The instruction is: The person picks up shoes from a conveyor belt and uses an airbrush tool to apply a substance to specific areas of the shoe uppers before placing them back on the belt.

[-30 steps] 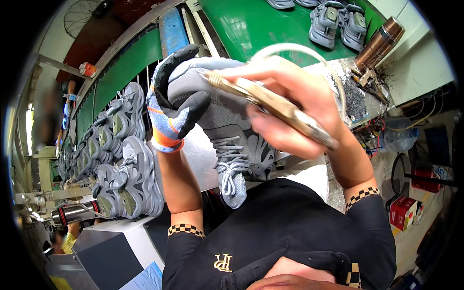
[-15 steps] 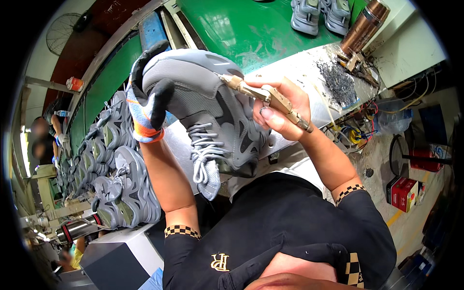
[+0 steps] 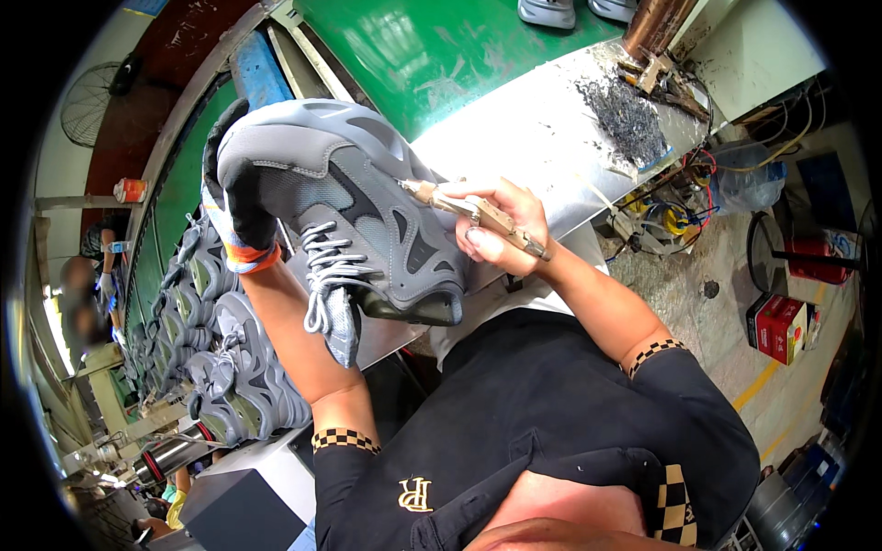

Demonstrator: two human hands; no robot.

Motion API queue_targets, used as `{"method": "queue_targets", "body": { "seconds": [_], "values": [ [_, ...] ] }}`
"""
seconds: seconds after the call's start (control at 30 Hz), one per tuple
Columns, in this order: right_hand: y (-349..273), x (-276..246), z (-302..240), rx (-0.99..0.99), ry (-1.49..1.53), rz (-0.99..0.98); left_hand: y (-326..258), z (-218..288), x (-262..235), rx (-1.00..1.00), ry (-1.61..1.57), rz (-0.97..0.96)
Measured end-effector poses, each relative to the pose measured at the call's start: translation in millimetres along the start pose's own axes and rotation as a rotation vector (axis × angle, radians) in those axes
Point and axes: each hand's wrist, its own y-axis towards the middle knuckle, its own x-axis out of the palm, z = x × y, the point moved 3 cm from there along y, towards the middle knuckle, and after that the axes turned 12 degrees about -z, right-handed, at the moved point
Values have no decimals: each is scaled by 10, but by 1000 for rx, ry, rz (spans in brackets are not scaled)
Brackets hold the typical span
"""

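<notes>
A grey sneaker [image 3: 418,248] with pale laces hangs in front of me, its toe up to the left and its side turned toward my right. My left hand [image 3: 237,197], in a blue-and-orange glove with black fingers, is closed round the toe. Bare and closed, my right hand [image 3: 514,216] holds a slim, tan, crusted pen-like tool [image 3: 494,219]. The tool's narrow tip is at the sneaker's side, close to where the upper meets the sole. Whether the tip touches the surface I cannot tell.
Several grey sneakers [image 3: 253,367] are piled at left. Beyond lies a green conveyor belt [image 3: 395,55] with more shoes at its far side. A white bench [image 3: 524,110] holds dark crumbs [image 3: 620,119] and a copper-coloured flask [image 3: 654,28]. Wires [image 3: 671,216] hang at right. Other people stand far left.
The sneaker has moved left and turned slightly, showing more of its side. The tool tip is farther along the side, toward the heel. The whole view has shifted a little.
</notes>
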Motion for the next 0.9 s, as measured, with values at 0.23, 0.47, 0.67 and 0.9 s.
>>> {"method": "queue_targets", "body": {
  "seconds": [0.23,0.47,0.67,0.9],
  "values": [
    [-167,60,128,9,13,15,18,-30,39,-51,-32,43],
    [-250,60,147,22,-20,10,-53,-184,-70,-87,-66,97],
    [-369,39,169,185,194,43,-158,-281,15,-146,-192,170],
    [-505,51,253,184,205,56,-446,-466,-38,-233,-220,229]
  ]
}}
